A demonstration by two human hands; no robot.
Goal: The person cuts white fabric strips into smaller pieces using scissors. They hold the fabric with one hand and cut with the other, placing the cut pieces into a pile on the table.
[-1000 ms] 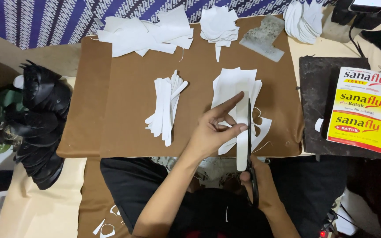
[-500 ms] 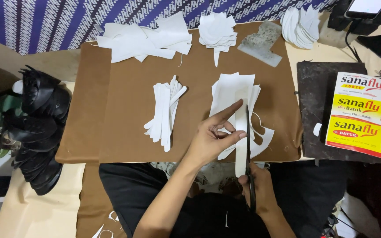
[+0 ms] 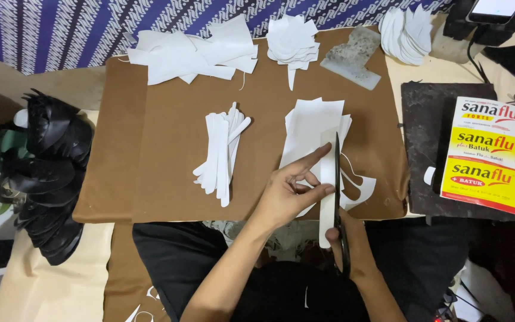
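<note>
My left hand pinches a long white strip between thumb and fingers, over the near edge of a brown board. My right hand grips black scissors. Their blade runs up the strip's right edge, over a stack of white sheets. Curved white offcuts lie just right of the blade. A pile of cut white strips rests on the board to the left of my hands.
White cut pieces and rounded white shapes lie along the board's far edge, beside a grey speckled piece. A heap of black pieces sits left. A yellow-and-white box rests on a dark slab right.
The scissors' blade has come up along the strip's right edge and now shows clearly. My left hand keeps its pinch on the strip.
</note>
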